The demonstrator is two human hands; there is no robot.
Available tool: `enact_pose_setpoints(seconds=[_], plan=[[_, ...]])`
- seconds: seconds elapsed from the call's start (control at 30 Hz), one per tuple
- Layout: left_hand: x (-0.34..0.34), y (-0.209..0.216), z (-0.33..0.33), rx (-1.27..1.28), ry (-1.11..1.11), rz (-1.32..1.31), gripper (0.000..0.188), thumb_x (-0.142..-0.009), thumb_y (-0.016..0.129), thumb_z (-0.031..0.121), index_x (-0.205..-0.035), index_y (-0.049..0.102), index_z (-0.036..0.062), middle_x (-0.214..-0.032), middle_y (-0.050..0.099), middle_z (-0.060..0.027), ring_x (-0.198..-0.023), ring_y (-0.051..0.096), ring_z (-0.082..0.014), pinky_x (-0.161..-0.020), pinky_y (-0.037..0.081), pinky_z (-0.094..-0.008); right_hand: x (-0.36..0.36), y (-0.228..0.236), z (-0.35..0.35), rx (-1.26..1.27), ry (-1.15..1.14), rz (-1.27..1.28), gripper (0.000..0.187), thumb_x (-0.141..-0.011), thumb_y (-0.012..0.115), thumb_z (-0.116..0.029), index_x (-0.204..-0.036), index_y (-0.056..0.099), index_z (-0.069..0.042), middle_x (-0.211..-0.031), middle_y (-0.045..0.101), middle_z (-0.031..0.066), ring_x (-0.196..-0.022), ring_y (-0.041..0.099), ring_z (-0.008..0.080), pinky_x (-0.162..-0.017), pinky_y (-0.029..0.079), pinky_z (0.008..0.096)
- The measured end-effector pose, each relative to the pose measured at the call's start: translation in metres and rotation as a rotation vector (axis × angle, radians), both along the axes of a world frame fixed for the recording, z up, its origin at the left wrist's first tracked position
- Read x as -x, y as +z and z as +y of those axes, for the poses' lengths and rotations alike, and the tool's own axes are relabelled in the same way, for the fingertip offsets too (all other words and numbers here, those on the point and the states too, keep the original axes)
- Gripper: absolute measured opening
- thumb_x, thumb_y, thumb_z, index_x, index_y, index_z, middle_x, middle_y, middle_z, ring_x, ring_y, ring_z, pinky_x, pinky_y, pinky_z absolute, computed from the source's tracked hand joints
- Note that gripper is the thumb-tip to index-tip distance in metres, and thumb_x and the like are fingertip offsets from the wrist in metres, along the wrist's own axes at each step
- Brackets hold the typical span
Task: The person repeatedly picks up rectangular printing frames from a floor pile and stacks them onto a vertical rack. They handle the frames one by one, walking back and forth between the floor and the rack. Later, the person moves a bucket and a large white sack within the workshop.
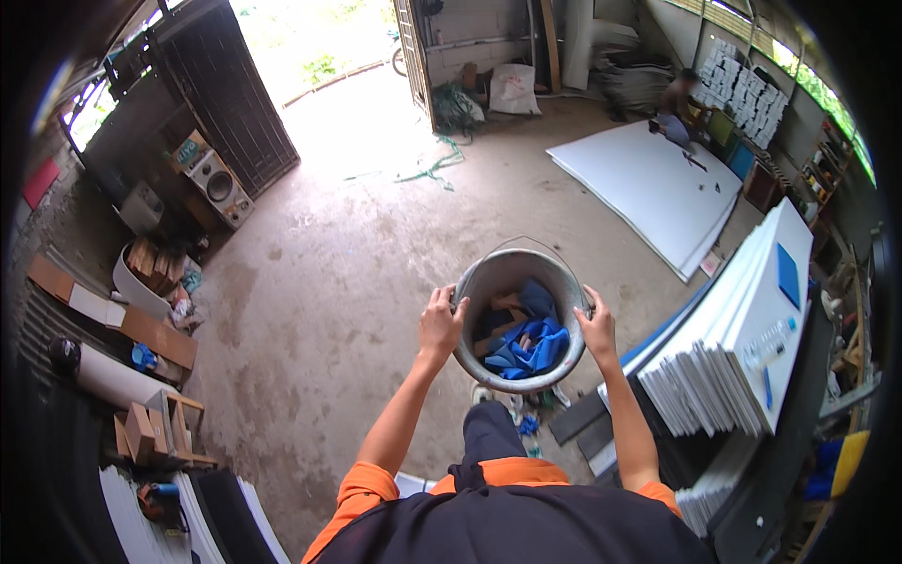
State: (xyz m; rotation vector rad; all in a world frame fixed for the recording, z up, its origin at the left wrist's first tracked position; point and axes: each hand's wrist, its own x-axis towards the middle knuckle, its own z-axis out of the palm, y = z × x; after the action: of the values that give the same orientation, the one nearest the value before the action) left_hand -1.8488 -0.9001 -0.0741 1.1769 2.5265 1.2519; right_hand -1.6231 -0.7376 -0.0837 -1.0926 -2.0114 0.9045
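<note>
- Two hands, the left hand (442, 324) and the right hand (596, 324), hold opposite sides of a round grey bucket (489, 282), each with its thumb at the rim; the fingers' hold on the outer wall is partly hidden.
- The bucket is in front of the person, above the bare concrete floor (329, 282), its mouth facing up and its thin wire handle (521, 239) arched at the far side.
- Crumpled blue cloth pieces (534, 348) lie inside, beside small brownish pieces (503, 320).
- To the right, a clear plastic bottle (770, 343) and a flat blue rectangle (788, 275) lie on stacked white panels (789, 221).
- Far right, another person (678, 101) is beside large white sheets (629, 179) on the floor.
</note>
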Motion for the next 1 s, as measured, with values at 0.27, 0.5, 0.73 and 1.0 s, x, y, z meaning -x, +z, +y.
enact_pose_setpoints(seconds=[0.27, 0.5, 0.73, 1.0], plan=[[0.117, 0.011, 0.186, -0.092, -0.078, 0.030, 0.035, -0.082, 0.052, 0.023, -0.111, 0.047, 0.0030, -0.101, 0.051, -0.0177, -0.089, 0.053, -0.0356, -0.075, 0.042, -0.0419, 0.113, -0.005, 0.157, -0.039, -0.115, 0.078, 0.045, -0.073, 0.059, -0.007, -0.116, 0.044, 0.000, -0.111, 0.050, 0.0212, -0.103, 0.048, 0.0345, -0.087, 0.038, 0.0379], [0.162, 0.019, 0.379, -0.159, -0.355, -0.120, 0.035, -0.078, 0.057, 0.018, -0.108, 0.050, 0.0012, -0.095, 0.053, -0.0161, -0.084, 0.054, -0.0289, -0.074, 0.042, -0.0358, 0.123, 0.024, 0.291, 0.026, -0.293, 0.101, 0.052, -0.070, 0.064, -0.009, -0.117, 0.042, -0.002, -0.111, 0.050, 0.0200, -0.101, 0.049, 0.0327, -0.085, 0.039, 0.0372], [0.163, -0.019, 0.591, -0.099, -0.756, -0.161, 0.038, -0.078, 0.058, 0.019, -0.110, 0.048, 0.0017, -0.097, 0.053, -0.0156, -0.085, 0.053, -0.0277, -0.075, 0.042, -0.0346, 0.109, -0.025, 0.411, -0.056, -0.645, 0.087, 0.054, -0.068, 0.064, -0.007, -0.118, 0.042, -0.004, -0.109, 0.050, 0.0196, -0.101, 0.049, 0.0333, -0.084, 0.040, 0.0374], [0.101, -0.021, 0.768, -0.127, -1.081, -0.299, 0.038, -0.079, 0.057, 0.020, -0.112, 0.047, 0.0034, -0.100, 0.052, -0.0143, -0.088, 0.052, -0.0280, -0.077, 0.042, -0.0354, 0.063, -0.047, 0.500, -0.128, -1.002, 0.025, 0.056, -0.066, 0.063, -0.002, -0.118, 0.044, -0.006, -0.103, 0.053, 0.0122, -0.080, 0.052, 0.0175, -0.068, 0.042, 0.0282]])
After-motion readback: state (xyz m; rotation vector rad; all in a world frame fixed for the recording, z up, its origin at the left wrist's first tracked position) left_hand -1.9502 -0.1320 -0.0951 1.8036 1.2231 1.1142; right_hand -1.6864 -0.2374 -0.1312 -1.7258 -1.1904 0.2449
